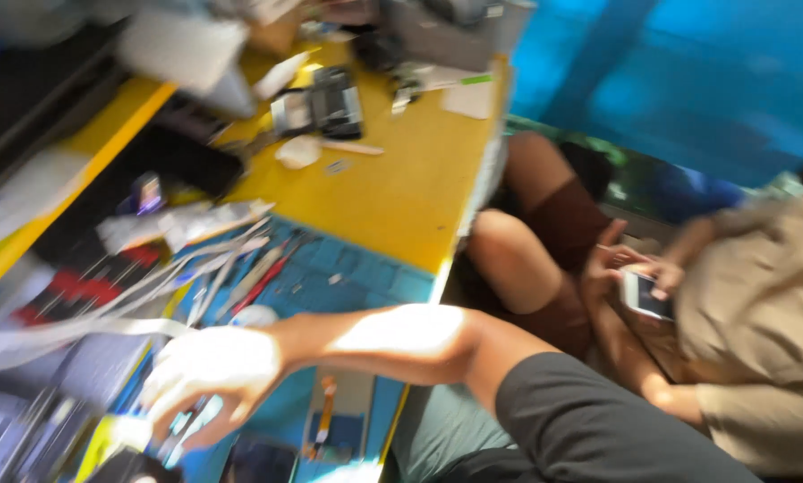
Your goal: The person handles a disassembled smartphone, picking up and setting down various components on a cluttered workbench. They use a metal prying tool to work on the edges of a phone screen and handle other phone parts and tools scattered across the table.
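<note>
My right hand (209,374) reaches left across a blue work mat (365,273) on a yellow table (401,179). Bright sunlight and motion blur wash the hand out. Its fingers point down toward small tools (182,425) at the mat's near corner. Whether they hold one cannot be told. My dark-sleeved arm (437,335) comes in from the lower right. My left hand is out of view. White ribbon-like strips (106,313) lie just above the hand.
Thin red and grey tools (263,273) lie on the mat. Dark device parts (325,103), scraps and a black case (178,156) crowd the far table. To the right sits another person in a tan shirt (759,304), holding a white phone (645,295) in both hands.
</note>
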